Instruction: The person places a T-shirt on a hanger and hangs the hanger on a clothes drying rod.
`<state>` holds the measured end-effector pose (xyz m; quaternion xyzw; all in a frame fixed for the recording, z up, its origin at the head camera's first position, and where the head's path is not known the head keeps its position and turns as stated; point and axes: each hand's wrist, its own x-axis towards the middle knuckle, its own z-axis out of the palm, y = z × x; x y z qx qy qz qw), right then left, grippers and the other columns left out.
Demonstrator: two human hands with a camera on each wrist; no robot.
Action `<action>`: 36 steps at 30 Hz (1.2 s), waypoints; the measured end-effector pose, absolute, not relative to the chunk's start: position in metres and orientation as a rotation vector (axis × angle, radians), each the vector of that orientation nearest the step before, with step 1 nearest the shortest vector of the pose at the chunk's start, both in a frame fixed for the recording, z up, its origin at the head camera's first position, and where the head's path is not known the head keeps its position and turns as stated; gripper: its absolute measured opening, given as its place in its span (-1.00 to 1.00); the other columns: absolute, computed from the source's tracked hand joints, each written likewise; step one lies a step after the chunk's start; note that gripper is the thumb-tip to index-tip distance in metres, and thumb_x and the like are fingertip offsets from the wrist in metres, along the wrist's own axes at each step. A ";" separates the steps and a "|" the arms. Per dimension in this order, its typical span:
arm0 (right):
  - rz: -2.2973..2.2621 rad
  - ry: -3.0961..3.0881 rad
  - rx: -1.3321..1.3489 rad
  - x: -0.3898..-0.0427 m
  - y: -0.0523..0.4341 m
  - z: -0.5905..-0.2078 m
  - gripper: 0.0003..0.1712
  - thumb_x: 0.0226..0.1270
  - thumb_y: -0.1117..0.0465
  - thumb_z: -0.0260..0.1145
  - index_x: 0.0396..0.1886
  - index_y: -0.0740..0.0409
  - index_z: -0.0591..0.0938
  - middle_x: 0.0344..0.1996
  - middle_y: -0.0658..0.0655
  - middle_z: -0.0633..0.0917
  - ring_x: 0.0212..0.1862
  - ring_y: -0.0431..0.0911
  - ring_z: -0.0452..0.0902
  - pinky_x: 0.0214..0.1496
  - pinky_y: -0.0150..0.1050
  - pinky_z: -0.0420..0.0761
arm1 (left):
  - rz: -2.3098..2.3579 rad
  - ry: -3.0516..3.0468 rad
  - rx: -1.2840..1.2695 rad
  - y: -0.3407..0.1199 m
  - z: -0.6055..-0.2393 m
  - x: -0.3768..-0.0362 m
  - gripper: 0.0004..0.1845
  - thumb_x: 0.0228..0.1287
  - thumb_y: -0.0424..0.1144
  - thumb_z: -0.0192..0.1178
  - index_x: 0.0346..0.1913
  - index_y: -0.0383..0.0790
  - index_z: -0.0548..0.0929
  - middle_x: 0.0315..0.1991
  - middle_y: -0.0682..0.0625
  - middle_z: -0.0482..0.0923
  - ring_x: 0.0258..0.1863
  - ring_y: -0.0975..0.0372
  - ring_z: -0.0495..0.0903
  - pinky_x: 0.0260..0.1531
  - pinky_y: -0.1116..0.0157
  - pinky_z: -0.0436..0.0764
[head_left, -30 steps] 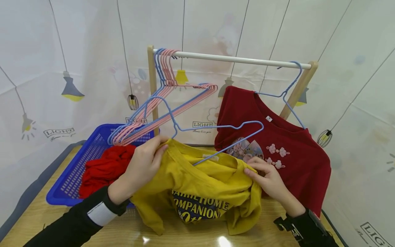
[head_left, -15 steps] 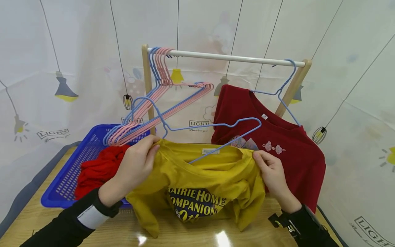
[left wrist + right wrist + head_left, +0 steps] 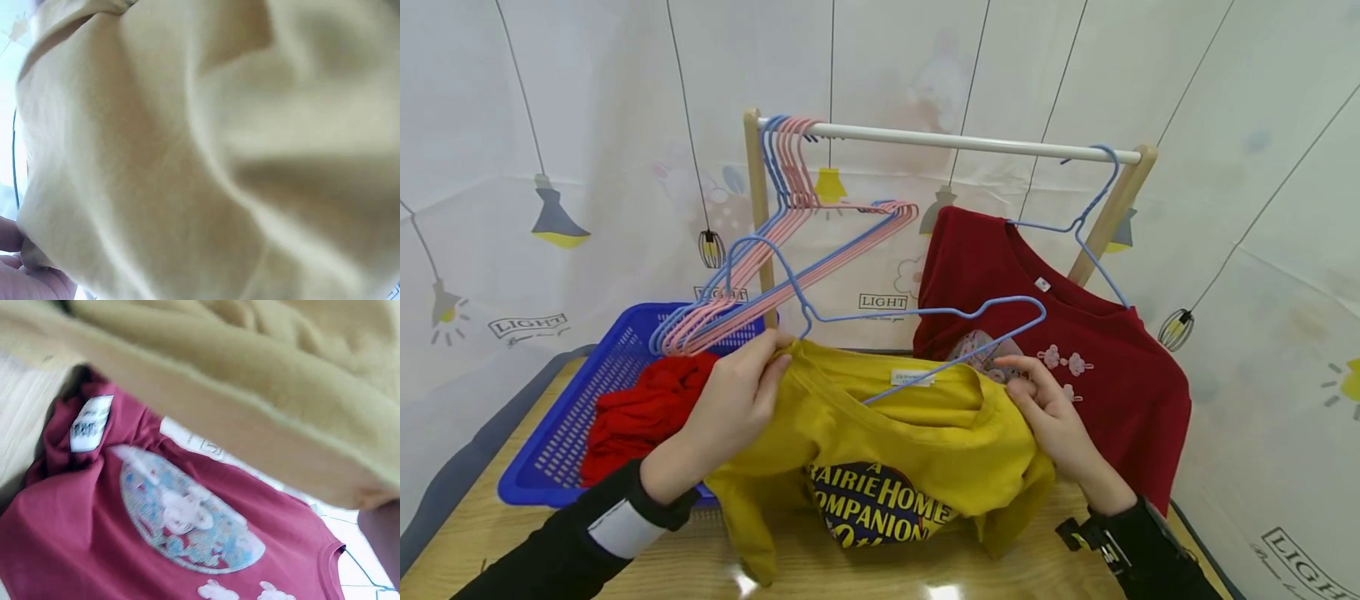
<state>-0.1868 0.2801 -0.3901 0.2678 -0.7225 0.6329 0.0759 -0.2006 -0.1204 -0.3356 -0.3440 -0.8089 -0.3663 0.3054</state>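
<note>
A yellow T-shirt (image 3: 910,433) with blue print is held up over the wooden table (image 3: 490,533). My left hand (image 3: 741,400) grips its left shoulder together with the neck of a blue wire hanger (image 3: 925,312), whose right arm slants into the collar. At the collar's right side my right hand (image 3: 1037,404) pinches the fabric. Yellow cloth (image 3: 206,156) fills the left wrist view. The right wrist view has yellow fabric (image 3: 250,381) above a dark red shirt (image 3: 156,531).
A wooden rack with a white rail (image 3: 955,143) stands behind, carrying several pink and blue hangers (image 3: 790,167) at its left end and a dark red shirt (image 3: 1097,367) on a blue hanger at its right. A blue basket (image 3: 572,417) holding red cloth (image 3: 640,408) sits at the left.
The yellow shirt has been spread and lifted a little, showing more print. My right hand shifted along the collar's right edge. The left hand kept its grip.
</note>
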 end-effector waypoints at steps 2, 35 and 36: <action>1.842 -2.214 0.890 -0.186 0.284 -0.392 -0.57 0.67 0.31 0.04 0.44 0.17 0.39 -0.21 -0.01 0.66 -0.28 -0.20 0.60 -0.23 -0.37 0.63 | -0.995 -2.139 -0.897 -0.121 -0.333 -0.202 -0.83 0.38 -0.63 0.17 -0.06 -0.43 0.61 -0.26 -0.15 0.62 -0.42 0.20 0.46 -0.38 0.23 0.58; 1.580 -2.058 0.848 -0.176 0.296 -0.396 -0.69 0.59 0.51 0.05 0.04 0.48 0.70 0.13 0.04 0.64 0.17 -0.16 0.51 0.14 -0.43 0.54 | -1.030 -2.161 -0.870 -0.129 -0.333 -0.204 -0.84 0.43 -0.60 0.14 -0.03 -0.44 0.63 -0.26 -0.15 0.64 -0.50 0.25 0.38 -0.47 0.31 0.43; 1.611 -2.051 0.811 -0.175 0.295 -0.396 -0.69 0.59 0.51 0.03 0.05 0.48 0.70 0.12 0.01 0.66 0.16 -0.17 0.54 0.14 -0.42 0.55 | -1.023 -2.158 -0.878 -0.129 -0.333 -0.204 -0.84 0.43 -0.60 0.14 -0.03 -0.44 0.63 -0.26 -0.15 0.64 -0.48 0.25 0.40 -0.46 0.30 0.45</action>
